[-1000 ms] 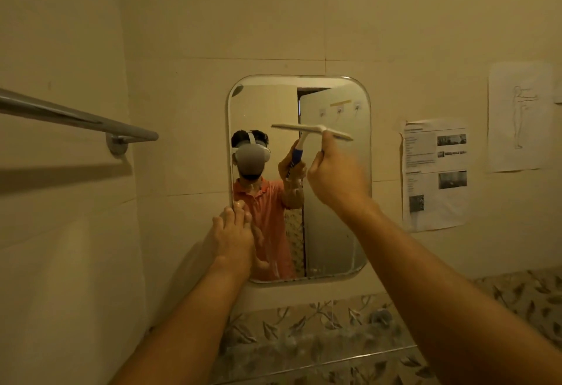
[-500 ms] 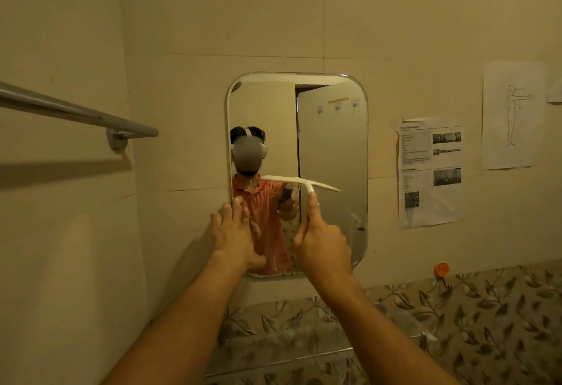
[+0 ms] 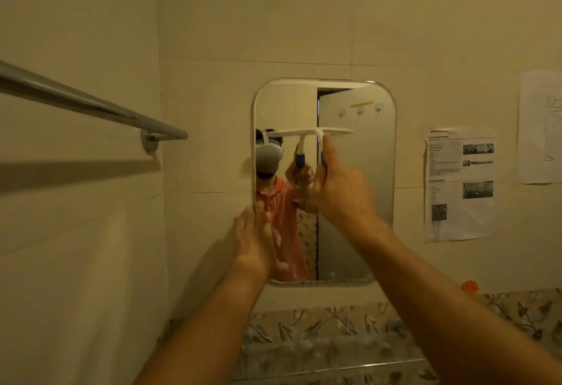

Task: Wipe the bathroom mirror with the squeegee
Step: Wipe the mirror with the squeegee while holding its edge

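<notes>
A rounded rectangular mirror (image 3: 359, 208) hangs on the cream tiled wall ahead. My right hand (image 3: 340, 190) is closed around the blue-and-white handle of a white squeegee (image 3: 307, 133), whose blade lies level against the glass in the mirror's upper half. My index finger stretches up along the handle toward the blade. My left hand (image 3: 254, 237) rests flat, fingers apart, on the mirror's lower left edge. The glass reflects a person in an orange shirt and an open door.
A chrome towel bar (image 3: 91, 104) juts from the left wall at head height. Printed sheets (image 3: 459, 187) are taped to the wall right of the mirror. An orange cap (image 3: 470, 286) sits low on the right. Leaf-patterned tiles (image 3: 334, 336) run below the mirror.
The squeegee went down the glass from the upper part to near the middle, then came back up. My left hand has stayed on the lower left edge.
</notes>
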A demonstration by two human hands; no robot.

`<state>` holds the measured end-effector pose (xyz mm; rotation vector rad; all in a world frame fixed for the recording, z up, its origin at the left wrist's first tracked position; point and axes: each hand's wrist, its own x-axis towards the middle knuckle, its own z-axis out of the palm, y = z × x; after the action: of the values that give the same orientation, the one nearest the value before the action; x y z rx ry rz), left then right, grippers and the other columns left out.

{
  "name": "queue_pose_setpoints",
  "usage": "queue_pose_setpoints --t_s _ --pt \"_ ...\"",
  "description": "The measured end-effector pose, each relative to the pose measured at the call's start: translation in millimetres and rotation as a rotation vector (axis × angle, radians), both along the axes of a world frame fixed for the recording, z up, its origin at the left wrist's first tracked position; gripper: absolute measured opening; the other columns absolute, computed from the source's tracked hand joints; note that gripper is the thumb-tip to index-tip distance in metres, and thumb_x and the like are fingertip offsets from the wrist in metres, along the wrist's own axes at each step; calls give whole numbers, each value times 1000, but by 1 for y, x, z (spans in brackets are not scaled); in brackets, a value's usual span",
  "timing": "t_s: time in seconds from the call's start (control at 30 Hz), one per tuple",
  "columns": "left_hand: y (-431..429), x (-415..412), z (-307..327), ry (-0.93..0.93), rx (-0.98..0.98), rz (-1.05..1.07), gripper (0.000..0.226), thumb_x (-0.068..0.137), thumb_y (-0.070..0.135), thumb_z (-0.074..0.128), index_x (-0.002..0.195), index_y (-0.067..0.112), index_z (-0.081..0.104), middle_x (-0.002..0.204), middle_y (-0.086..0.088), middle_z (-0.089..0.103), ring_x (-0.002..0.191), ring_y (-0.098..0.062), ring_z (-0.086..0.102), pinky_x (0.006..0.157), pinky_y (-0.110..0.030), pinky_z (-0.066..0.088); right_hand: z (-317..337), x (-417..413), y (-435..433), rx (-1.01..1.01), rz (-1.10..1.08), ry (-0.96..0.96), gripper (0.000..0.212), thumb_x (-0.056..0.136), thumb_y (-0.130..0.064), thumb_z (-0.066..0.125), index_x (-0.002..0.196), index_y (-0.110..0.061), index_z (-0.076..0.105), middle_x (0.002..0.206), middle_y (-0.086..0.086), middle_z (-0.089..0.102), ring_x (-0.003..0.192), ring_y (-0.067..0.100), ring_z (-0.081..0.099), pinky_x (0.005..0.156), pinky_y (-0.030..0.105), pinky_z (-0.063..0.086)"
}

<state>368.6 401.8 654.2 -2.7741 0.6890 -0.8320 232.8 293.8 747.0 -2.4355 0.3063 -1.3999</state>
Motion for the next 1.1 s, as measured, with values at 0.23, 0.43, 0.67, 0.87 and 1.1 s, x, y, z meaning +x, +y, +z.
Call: queue_pose_setpoints --t_s 0.23,0.43,0.67,0.87,1.1 --pt "3 1 -2 -60 -9 -28 125 65 79 59 158 8 15 164 -17 0 145 -42 7 115 -55 17 67 39 11 -200 -99 24 71 107 -23 43 159 -39 -3 72 6 59 58 23 61 55 44 60" --pt "5 0 -2 -49 -8 -31 118 69 75 61 158 10 18 164 -18 -1 146 -42 5 118 -55 13 67 43 28 -181 -108 48 67 108 -25 38 162 -32 0 77 10 58 61 22 57 52 36 50" --pt "7 -4 -3 -49 53 -29 108 77 80 54 159 15 23 165 -16 -4 149 -41 -2 118 -56 11 -21 44 35 -171 -132 126 78 106 -25 45 159 -34 -12 73 5 55 53 16 55 46 31 51" --pt "3 6 -8 -26 -50 -48 136 64 93 49 160 14 -5 166 -17 -4 150 -39 2 118 -56 14 -67 32 39 -135 -101 231 82 107 -33 45 159 -34 -18 69 0 46 52 12 49 49 28 46" --pt "2 6 -54 74 -94 -81 132 68 91 43 158 15 -19 160 -18 -30 147 -41 -26 118 -60 -7 -94 21 40 -102 -115 305 86 106 -38 46 158 -35 -22 73 0 47 55 12 48 53 30 46"
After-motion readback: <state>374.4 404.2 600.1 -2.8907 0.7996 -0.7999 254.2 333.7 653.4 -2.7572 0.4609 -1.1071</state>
